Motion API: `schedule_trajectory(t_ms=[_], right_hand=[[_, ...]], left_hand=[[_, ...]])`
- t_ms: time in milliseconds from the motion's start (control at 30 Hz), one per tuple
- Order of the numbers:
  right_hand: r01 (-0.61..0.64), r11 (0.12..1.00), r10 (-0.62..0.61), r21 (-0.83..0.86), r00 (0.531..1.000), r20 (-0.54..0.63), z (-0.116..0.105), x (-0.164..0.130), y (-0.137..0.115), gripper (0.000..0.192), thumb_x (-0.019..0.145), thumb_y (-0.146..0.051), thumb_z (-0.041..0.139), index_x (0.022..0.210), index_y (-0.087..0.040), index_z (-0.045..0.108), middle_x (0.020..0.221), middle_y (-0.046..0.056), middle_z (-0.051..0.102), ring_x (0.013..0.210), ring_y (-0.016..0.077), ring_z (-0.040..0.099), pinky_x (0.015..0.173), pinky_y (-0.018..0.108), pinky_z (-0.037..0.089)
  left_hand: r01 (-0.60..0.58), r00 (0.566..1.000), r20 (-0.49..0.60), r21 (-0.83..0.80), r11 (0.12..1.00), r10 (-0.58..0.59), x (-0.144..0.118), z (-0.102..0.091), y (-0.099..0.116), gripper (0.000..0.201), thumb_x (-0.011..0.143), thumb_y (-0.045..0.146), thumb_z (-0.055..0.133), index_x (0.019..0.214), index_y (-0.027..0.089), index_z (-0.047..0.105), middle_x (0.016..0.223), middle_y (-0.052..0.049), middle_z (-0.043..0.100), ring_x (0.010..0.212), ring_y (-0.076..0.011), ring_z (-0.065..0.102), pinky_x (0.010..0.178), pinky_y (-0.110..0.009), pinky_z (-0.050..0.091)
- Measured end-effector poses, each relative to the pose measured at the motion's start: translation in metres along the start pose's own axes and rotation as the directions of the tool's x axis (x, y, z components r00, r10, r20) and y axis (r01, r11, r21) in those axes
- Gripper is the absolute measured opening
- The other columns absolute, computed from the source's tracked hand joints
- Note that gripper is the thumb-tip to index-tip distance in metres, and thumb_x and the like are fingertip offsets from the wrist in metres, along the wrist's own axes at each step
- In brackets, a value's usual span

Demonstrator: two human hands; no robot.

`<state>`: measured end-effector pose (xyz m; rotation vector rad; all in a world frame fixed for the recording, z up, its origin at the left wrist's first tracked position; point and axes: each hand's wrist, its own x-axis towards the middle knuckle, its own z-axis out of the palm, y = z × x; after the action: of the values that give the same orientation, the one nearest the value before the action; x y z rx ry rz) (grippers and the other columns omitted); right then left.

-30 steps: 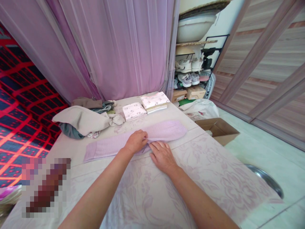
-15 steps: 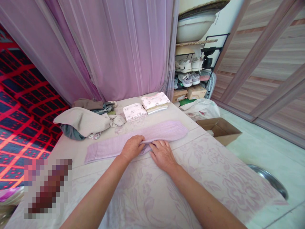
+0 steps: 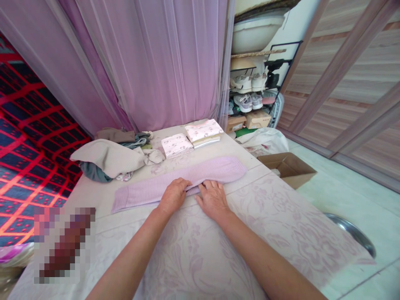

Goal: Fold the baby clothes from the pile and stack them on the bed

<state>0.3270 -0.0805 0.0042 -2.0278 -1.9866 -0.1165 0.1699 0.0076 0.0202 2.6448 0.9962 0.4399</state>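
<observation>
Now both hands press the lilac cloth (image 3: 179,183) lying across the bed (image 3: 281,225): left hand (image 3: 173,195) with fingers curled pinching its near edge, right hand (image 3: 213,198) flat, fingers spread. Beside the bed, a cardboard box (image 3: 289,168) stands open, contents unclear.

left hand (image 3: 173,196): bare; no glove, no ring or band visible on the fingers that show.
right hand (image 3: 213,199): bare; no glove, no ring visible; fingernails short, unpainted as far as the view resolves.
left forearm (image 3: 131,254): bare from wrist to frame edge; no sleeve, cuff, watch or bracelet in view.
right forearm (image 3: 262,262): bare from wrist to frame edge; no sleeve, watch or bracelet in view.
rest of body: out of frame.
</observation>
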Motion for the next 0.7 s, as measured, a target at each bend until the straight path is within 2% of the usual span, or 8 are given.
schedule_trajectory(t_ms=[167,333,567,700], right_hand=[[-0.005,1.000,0.005,0.009,1.000,0.002,0.001,-0.003,0.000,0.033,0.087,-0.043,0.054,0.109,-0.020,0.064,0.107,0.011,0.058,0.100,0.0256,0.046,0.085,0.038,0.031],[-0.011,1.000,0.011,0.020,1.000,0.000,0.000,-0.009,0.001,0.032,0.087,-0.041,0.054,0.110,-0.021,0.064,0.109,0.010,0.058,0.101,0.0248,0.046,0.085,0.037,0.031],[0.015,0.999,-0.014,0.041,1.000,-0.020,-0.003,-0.015,-0.001,0.036,0.087,-0.039,0.055,0.119,-0.021,0.060,0.112,0.010,0.058,0.102,0.0248,0.047,0.087,0.039,0.032],[0.036,0.998,-0.035,0.053,0.999,-0.021,-0.002,-0.016,-0.002,0.036,0.087,-0.037,0.055,0.119,-0.022,0.060,0.112,0.010,0.058,0.102,0.0252,0.047,0.087,0.039,0.033]], left_hand=[[0.012,0.998,0.054,-0.007,1.000,-0.011,-0.003,0.002,0.002,0.042,0.073,0.012,0.054,0.114,0.019,0.061,0.105,-0.007,0.063,0.099,-0.0205,0.057,0.091,-0.034,0.045],[0.045,0.999,0.028,-0.016,0.999,-0.045,-0.001,0.002,0.007,0.032,0.081,0.030,0.057,0.111,0.020,0.065,0.101,-0.007,0.066,0.095,-0.0208,0.059,0.088,-0.034,0.046],[0.044,0.999,-0.016,0.121,0.992,-0.042,0.002,0.006,0.010,0.023,0.090,0.025,0.049,0.105,0.021,0.067,0.096,-0.006,0.066,0.093,-0.0196,0.059,0.084,-0.031,0.047],[0.016,0.999,0.026,0.215,0.976,-0.022,-0.002,0.003,0.014,0.024,0.091,0.025,0.049,0.110,0.021,0.063,0.097,-0.006,0.064,0.094,-0.0197,0.057,0.085,-0.031,0.047]])
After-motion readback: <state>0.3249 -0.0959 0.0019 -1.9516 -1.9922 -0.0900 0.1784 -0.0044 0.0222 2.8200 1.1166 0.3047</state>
